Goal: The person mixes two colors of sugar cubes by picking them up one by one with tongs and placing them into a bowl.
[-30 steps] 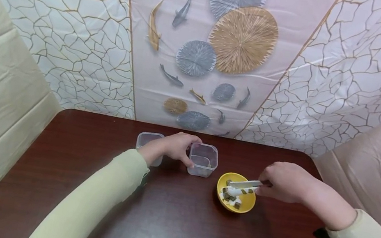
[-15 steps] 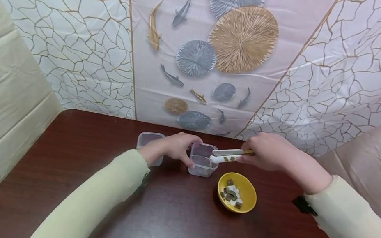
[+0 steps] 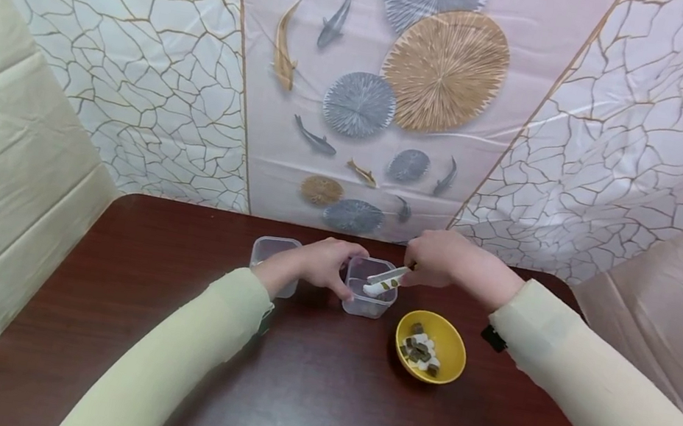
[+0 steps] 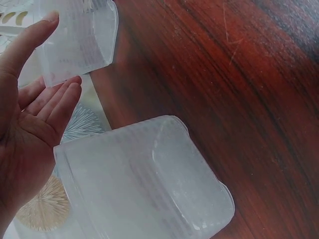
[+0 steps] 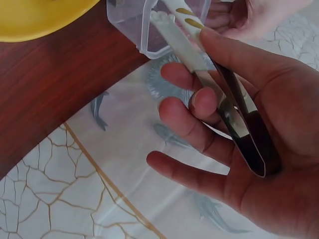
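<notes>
My right hand (image 3: 438, 258) holds a pair of tongs (image 3: 386, 280) between thumb and fingers; their white, leaf-patterned arms reach down into a clear plastic container (image 3: 365, 309). In the right wrist view the tongs' steel back end (image 5: 249, 139) lies against the palm. Whether anything sits between the tips I cannot tell. My left hand (image 3: 325, 264) grips the same container from its left side, thumb at the near wall and fingers at the far one. A yellow bowl (image 3: 452, 361) with white and dark brown chunks (image 3: 420, 352) stands to the right, nearer me.
A second clear container (image 3: 279, 242) stands left of the first, partly hidden behind my left wrist; its side fills the lower left wrist view. The dark wooden table (image 3: 311, 402) ends at a patterned cloth backdrop (image 3: 357, 156) just behind both containers.
My right hand has carried the tongs from over the yellow bowl leftward and into the container. My left hand has kept its grip on the container.
</notes>
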Demonstrator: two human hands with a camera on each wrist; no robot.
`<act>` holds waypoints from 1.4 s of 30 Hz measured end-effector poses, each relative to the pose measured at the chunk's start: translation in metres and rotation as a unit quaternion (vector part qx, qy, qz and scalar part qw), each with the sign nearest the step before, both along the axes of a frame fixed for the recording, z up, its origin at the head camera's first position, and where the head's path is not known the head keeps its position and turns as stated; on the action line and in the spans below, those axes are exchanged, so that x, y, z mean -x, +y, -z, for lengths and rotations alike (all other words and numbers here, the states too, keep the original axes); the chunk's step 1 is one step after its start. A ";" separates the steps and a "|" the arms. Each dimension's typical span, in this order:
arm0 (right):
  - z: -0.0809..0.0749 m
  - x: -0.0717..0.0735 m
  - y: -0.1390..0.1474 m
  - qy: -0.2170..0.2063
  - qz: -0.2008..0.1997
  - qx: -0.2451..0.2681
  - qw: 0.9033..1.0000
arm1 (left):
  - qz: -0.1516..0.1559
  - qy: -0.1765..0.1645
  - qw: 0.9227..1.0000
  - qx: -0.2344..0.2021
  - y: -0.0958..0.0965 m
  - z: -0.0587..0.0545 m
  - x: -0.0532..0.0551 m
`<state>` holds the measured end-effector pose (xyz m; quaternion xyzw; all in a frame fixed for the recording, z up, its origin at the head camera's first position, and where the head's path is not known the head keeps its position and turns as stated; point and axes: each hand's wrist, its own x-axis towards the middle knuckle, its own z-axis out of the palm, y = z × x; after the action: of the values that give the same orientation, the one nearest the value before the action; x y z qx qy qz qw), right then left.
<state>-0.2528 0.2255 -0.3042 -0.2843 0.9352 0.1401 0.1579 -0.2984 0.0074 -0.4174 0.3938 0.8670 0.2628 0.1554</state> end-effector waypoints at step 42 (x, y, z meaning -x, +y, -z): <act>0.017 0.014 -0.027 -0.042 0.013 -0.051 0.998 | 0.014 -0.007 1.000 0.000 0.000 0.001 0.003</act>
<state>-0.2669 0.1989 -0.3216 -0.2691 0.9231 0.1729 0.2135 -0.3012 0.0074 -0.4186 0.4041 0.8603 0.2634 0.1652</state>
